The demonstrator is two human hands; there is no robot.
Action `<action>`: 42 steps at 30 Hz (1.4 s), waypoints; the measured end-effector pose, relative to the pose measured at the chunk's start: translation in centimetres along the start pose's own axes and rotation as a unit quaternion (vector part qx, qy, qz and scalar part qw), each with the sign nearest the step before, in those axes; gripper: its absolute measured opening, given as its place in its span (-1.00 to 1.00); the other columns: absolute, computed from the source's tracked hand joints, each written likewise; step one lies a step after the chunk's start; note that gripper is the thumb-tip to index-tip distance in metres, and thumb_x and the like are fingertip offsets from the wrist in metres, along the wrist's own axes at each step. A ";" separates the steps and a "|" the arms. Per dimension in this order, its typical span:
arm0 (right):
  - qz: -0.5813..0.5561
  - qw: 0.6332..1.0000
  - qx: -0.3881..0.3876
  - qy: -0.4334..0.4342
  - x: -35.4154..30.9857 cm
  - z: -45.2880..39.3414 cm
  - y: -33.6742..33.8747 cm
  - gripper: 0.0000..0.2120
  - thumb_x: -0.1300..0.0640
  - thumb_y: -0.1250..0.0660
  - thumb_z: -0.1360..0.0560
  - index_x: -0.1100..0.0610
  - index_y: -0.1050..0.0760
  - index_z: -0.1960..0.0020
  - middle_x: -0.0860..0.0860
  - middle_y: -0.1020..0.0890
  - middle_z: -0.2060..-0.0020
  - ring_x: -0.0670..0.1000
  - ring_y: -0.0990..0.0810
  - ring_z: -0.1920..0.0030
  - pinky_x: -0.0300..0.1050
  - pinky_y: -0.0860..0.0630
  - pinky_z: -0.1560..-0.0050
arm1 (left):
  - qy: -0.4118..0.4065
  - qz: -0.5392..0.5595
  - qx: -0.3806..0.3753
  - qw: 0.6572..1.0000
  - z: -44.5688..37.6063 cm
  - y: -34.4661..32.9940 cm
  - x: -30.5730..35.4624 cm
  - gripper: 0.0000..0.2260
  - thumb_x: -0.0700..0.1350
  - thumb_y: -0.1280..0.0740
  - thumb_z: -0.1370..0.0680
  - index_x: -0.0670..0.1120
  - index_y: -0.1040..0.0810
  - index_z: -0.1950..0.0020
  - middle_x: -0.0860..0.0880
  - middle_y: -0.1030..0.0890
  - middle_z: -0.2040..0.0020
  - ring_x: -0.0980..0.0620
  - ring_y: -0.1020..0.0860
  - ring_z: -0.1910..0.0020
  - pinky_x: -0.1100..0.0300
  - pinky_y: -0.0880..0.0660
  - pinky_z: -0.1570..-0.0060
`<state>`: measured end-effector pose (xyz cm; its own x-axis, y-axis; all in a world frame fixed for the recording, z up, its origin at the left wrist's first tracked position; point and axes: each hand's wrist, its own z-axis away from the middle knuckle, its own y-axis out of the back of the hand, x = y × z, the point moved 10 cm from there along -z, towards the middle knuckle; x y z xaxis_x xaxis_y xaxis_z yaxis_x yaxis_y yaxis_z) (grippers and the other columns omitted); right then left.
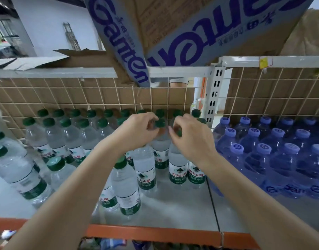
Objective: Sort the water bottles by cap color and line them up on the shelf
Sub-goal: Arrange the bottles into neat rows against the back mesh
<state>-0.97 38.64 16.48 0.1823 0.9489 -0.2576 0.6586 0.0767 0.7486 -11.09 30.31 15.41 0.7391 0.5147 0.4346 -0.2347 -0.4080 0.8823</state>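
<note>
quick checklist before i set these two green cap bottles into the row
1. Left hand grip on a green cap: ok.
2. Right hand grip on the neighbouring green-cap bottle: ok, its cap mostly hidden.
3. Both bottles upright: ok.
4. Colours kept apart, purple-cap bottles past the white post: ok.
5. Free slot in the back rows: cannot tell, hands cover it.
6. Front green-cap bottle aligned: not ok, stands apart.

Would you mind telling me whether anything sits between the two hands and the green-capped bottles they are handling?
Nothing visible does. The left hand already pinches one green cap, and the right hand pinches the neighbouring green cap, in the green-capped group's right end.
</note>
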 end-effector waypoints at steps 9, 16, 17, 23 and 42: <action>0.027 0.984 -0.173 -0.020 -5.1 -0.9 -8.6 -0.59 -0.29 -0.16 -0.54 0.06 -0.47 -0.02 0.01 -0.61 0.21 0.08 -0.60 0.16 -0.08 -0.51 0.21 | 0.017 -0.190 -0.276 0.942 5.7 -2.9 -5.8 -0.60 0.25 -0.43 -0.37 -0.03 -0.49 0.05 0.07 -0.55 0.17 0.06 -0.49 0.20 0.16 -0.48 0.15; 0.053 0.975 -0.189 -0.104 -5.0 -1.3 -9.5 -0.81 0.00 -0.33 -0.47 0.01 -0.32 0.12 -0.04 -0.45 0.32 0.08 -0.45 0.23 -0.15 -0.23 0.39 | -0.115 -0.151 -0.235 0.953 4.2 -2.1 -4.5 -0.78 0.09 -0.38 -0.48 -0.04 -0.48 0.09 0.04 -0.53 0.15 0.09 -0.51 0.25 0.20 -0.46 0.26; 0.061 0.975 -0.180 -0.116 -4.9 -1.4 -9.2 -0.82 0.00 -0.34 -0.47 0.00 -0.34 0.11 -0.05 -0.46 0.32 0.07 -0.45 0.24 -0.17 -0.21 0.41 | -0.127 -0.155 -0.231 0.952 3.8 -2.1 -4.4 -0.79 0.09 -0.37 -0.49 -0.02 -0.47 0.11 0.04 -0.53 0.17 0.09 -0.50 0.26 0.19 -0.46 0.27; 0.083 0.967 -0.158 -0.183 -3.4 -1.5 -8.5 -0.74 -0.07 -0.35 -0.46 -0.04 -0.51 -0.12 0.00 -0.64 0.03 0.10 -0.59 0.02 -0.13 -0.37 0.21 | -0.142 -0.154 -0.166 0.964 0.7 -0.6 -5.1 -0.77 0.06 -0.36 -0.47 -0.10 -0.51 0.14 -0.04 -0.57 0.21 -0.01 -0.52 0.29 0.17 -0.42 0.35; 0.075 0.957 -0.211 -0.183 -1.6 -0.1 -9.3 -0.68 -0.01 -0.20 -0.57 0.10 -0.30 -0.26 0.04 -0.49 0.13 0.11 -0.49 0.12 -0.05 -0.42 0.19 | -0.063 -0.033 -0.196 0.978 -1.5 -2.0 -8.6 -0.70 -0.04 -0.29 -0.54 -0.10 -0.40 -0.23 -0.07 -0.56 0.02 -0.02 -0.55 0.15 0.13 -0.50 0.24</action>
<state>-7.47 36.43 10.01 0.5468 0.7935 -0.2670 0.2651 0.1384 0.9542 -17.91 27.85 10.17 0.8272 0.4231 0.3697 -0.3887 -0.0443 0.9203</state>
